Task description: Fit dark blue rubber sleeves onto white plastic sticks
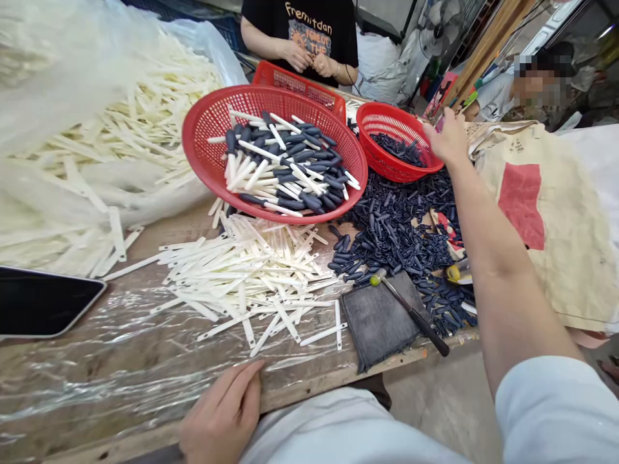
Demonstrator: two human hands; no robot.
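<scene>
My right hand (451, 136) is stretched out over the right rim of the small red basket (382, 151), which holds small dark pieces; whether it grips the rim or something beyond cannot be made out. My left hand (225, 409) rests at the table's front edge, its fingers bent together over the edge, with what is under them hidden. Before it lies a heap of white strips (242, 270). A large red basket (203, 138) holds white strips joined to dark handles. Dark handles (387, 225) are piled right of the white heap.
A hammer-like tool (411, 309) lies on a dark cloth pad (377, 328). A black screen (43, 301) is at left, below plastic bags of white strips (159, 96). A sack (556, 258) lies at right. A person (304, 38) works across the table; another person (503, 90) is at upper right.
</scene>
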